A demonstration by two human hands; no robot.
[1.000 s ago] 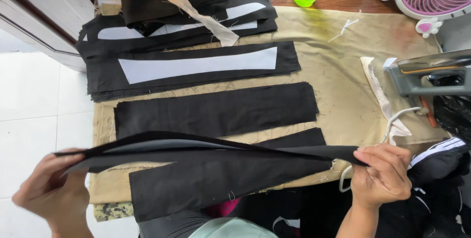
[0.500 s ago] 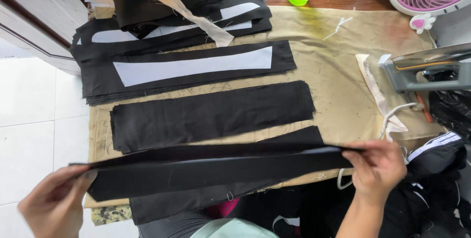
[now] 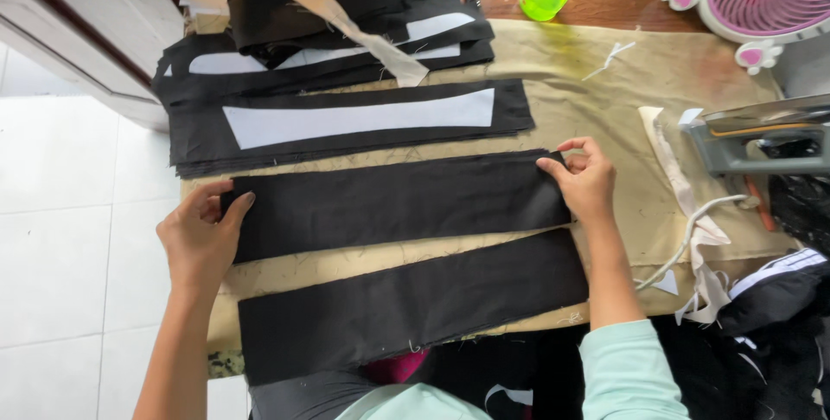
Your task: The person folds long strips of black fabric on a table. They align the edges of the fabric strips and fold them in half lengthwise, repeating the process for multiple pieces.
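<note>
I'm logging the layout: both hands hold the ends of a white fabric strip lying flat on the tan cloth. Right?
Not quite. The head view shows the strip is black, not white. The left hand and right hand do hold its ends, flat on the tan cloth.

home sewing workshop, cut black fabric strips (image 3: 393, 204), iron (image 3: 761, 139)

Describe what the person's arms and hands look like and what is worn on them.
Both hands are bare: no gloves, rings or watch can be seen on the left hand or the right hand. The left forearm is uncovered down to the frame's bottom edge. The right forearm is bare too, until a pale mint-green sleeve covers it near the elbow. A garment of the same colour shows at the bottom edge.
</note>
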